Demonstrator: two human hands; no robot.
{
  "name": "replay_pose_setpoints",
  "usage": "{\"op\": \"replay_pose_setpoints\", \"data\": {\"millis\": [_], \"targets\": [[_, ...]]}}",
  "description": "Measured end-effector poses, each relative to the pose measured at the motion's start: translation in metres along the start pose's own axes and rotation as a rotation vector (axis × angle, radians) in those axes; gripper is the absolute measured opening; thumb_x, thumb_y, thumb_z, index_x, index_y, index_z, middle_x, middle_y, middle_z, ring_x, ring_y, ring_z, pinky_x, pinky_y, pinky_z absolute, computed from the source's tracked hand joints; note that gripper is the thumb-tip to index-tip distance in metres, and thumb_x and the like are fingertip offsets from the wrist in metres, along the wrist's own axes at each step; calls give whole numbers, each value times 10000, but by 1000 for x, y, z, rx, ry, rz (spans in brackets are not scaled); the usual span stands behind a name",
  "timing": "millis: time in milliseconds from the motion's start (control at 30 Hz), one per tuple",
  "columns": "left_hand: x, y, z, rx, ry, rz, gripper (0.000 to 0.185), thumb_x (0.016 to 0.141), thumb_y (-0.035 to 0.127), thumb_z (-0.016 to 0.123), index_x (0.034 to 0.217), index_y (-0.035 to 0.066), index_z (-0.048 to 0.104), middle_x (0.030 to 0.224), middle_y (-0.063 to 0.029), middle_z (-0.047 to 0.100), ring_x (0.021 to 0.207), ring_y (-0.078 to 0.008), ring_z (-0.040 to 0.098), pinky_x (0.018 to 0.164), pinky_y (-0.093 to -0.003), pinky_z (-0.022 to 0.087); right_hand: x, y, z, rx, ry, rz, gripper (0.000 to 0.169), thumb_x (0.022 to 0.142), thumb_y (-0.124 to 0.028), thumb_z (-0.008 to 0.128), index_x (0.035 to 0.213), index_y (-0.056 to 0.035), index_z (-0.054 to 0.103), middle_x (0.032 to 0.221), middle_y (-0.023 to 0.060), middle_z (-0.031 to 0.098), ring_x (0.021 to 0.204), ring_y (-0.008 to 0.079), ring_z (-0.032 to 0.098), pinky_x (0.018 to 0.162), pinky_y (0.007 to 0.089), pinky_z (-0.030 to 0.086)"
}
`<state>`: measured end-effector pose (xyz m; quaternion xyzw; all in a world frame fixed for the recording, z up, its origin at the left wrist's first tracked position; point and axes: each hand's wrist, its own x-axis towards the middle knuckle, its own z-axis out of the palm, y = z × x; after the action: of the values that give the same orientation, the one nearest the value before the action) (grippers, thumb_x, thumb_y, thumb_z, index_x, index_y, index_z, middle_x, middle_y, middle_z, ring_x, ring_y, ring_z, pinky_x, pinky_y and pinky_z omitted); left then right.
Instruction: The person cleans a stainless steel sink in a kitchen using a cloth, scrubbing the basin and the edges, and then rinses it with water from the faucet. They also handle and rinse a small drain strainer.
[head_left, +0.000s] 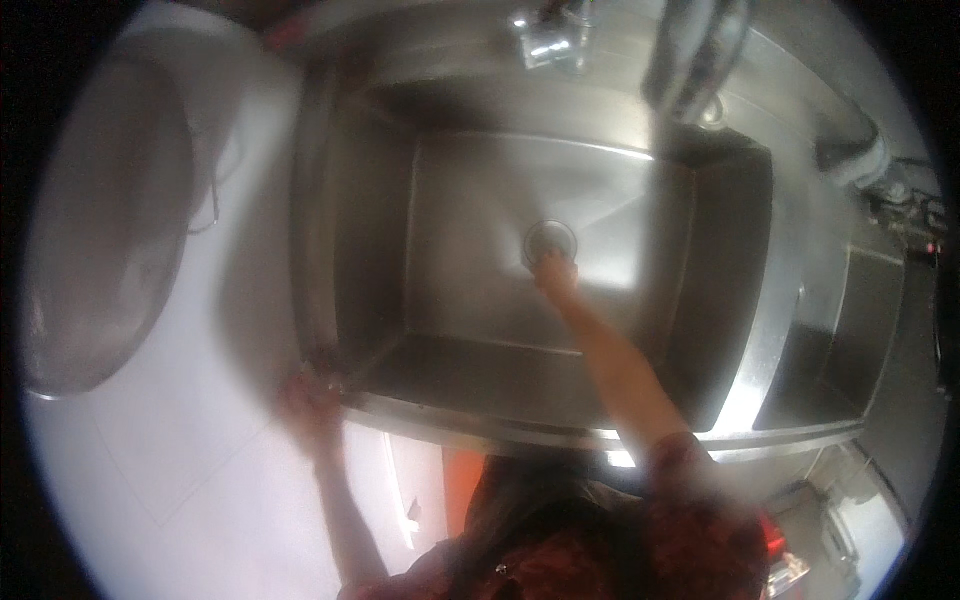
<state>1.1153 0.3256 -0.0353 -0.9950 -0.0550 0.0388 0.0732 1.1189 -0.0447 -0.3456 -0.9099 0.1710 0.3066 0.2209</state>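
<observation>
Deep below me is a rectangular stainless-steel sink basin, with a round drain in its floor. My right hand reaches down to the near side of that drain, fingers on or just over it. Whether the fingers grip a drain part is hidden by the hand and blur. At the basin's front left corner, my left hand is on or against the sink rim. Blur hides how its fingers are set.
A chrome faucet fitting and a blurred, thick hose-like piece are at the back. To the right, past a metal divider, lies a second basin. A large round metal vessel stands on the left.
</observation>
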Motion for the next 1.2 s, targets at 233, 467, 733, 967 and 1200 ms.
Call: {"op": "replay_pose_setpoints", "data": {"millis": [233, 467, 733, 967, 1200], "targets": [[7, 1, 52, -236, 263, 273, 529, 901, 287, 541, 1359, 96, 356, 1352, -131, 350, 1238, -308, 336, 1015, -491, 263, -14, -1, -10, 3, -28, 77, 367, 823, -357, 584, 1091, -106, 574, 1169, 82, 489, 1097, 274, 497, 919, 439, 371], [-1, -23, 53, -551, 448, 384, 435, 895, 167, 557, 1277, 49, 383, 1289, -143, 358, 1215, -298, 365, 976, -443, 380, -13, -4, 10, 144, 323, 37, 306, 796, -371, 601, 951, -109, 588, 1030, 64, 533, 1027, 257, 531, 871, 436, 389], [-23, 46, 37, -765, 300, 615, 344, 899, 106, 509, 1227, 44, 430, 1237, -146, 428, 1216, -315, 382, 984, -476, 355, 40, 36, 87, -484, 691, -282, 203, 790, -258, 580, 861, -67, 587, 898, 106, 543, 824, 250, 570, 725, 441, 453], [-32, 78, 30, -832, 146, 811, 361, 832, 48, 554, 1185, 13, 484, 1170, -146, 526, 1170, -328, 432, 1003, -473, 302, -1, -5, 47, -316, 504, -397, 221, 752, -178, 578, 933, -52, 588, 922, 105, 553, 848, 255, 579, 655, 406, 468], [-17, 170, 14, -560, -59, 1058, 514, 739, 62, 636, 1224, 47, 465, 1204, -173, 498, 1167, -344, 425, 989, -476, 290, -142, -17, -75, -151, 852, -486, 192, 693, -181, 611, 854, -79, 637, 957, 48, 497, 904, 215, 518, 706, 354, 392]]}}
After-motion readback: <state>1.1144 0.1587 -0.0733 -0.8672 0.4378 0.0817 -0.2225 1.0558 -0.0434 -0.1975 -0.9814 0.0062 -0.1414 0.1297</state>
